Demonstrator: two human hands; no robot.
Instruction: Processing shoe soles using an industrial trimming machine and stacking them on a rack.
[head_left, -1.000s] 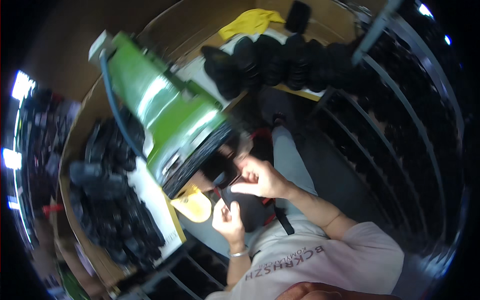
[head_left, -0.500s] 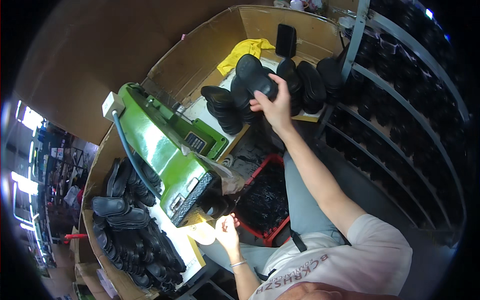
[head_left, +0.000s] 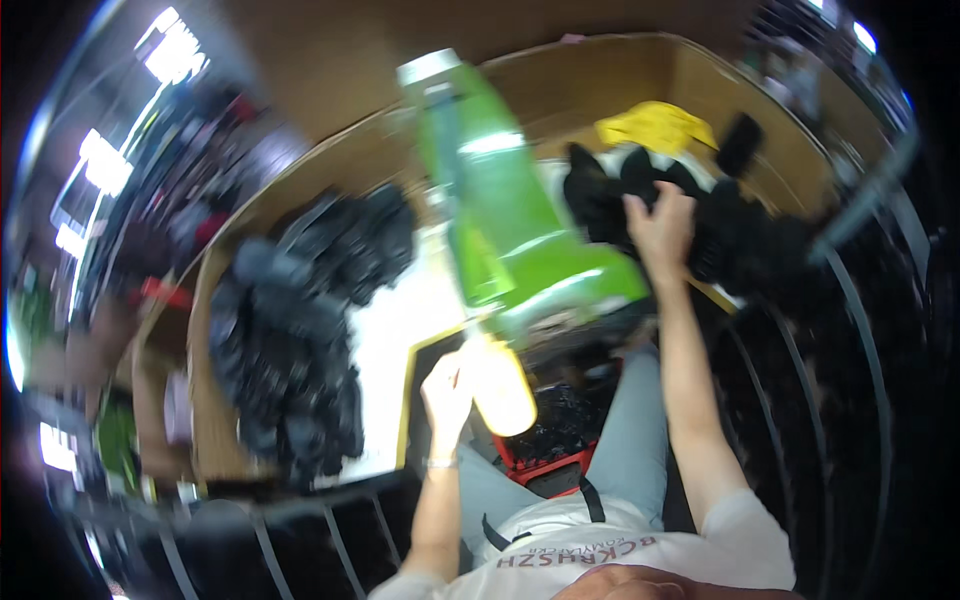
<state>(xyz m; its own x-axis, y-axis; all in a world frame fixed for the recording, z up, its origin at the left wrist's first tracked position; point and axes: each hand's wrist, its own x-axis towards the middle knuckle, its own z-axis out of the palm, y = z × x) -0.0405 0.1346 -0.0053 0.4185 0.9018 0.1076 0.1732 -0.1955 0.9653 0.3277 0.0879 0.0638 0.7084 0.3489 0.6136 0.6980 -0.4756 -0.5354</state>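
Note:
My right hand (head_left: pixel 662 228) is at the black shoe soles (head_left: pixel 598 200) stacked on the white board at the far right. Its thumb and fingers are spread, and no separate sole shows in its grip. My left hand (head_left: pixel 447 390) is below the head of the green machine (head_left: pixel 510 200), beside a brightly lit, pale yellow rounded plate (head_left: pixel 505 390). The left fingers look bent, but blur hides whether they grip anything.
Black soles (head_left: pixel 290 330) lie heaped left of the machine, inside a cardboard wall (head_left: pixel 230 270). A yellow cloth (head_left: pixel 655 127) and an upright dark slab (head_left: pixel 740 145) are at the back right. Below is a red crate (head_left: pixel 545 470) with black scraps. A metal rack (head_left: pixel 850 290) stands right.
The view has swung, so the machine and soles appear turned and shifted. My right hand held up a black sole before; now none is seen raised in it. My left hand stays near the plate.

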